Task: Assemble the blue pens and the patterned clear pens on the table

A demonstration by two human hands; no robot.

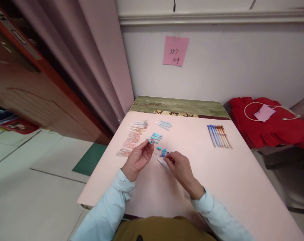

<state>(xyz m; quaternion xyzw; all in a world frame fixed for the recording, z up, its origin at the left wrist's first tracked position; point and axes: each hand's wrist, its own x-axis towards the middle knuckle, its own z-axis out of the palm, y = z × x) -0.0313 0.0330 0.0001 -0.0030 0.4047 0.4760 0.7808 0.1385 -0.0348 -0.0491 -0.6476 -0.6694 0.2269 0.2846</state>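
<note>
Tabletop [242, 190] — blue pieces [164, 151] between left hand [139, 158], pinching cylinder [151, 142], and right hand [180, 168] — grip unclear

A blue tube [151, 142], seemingly hollow, tilts near small blue pieces [164, 151].

Pale pen [164, 164] partly hidden behind right fingers [174, 156].

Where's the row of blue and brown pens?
In the head view, the row of blue and brown pens lies on the right side of the pale pink tabletop, between the right hand and the red cloth.
</note>
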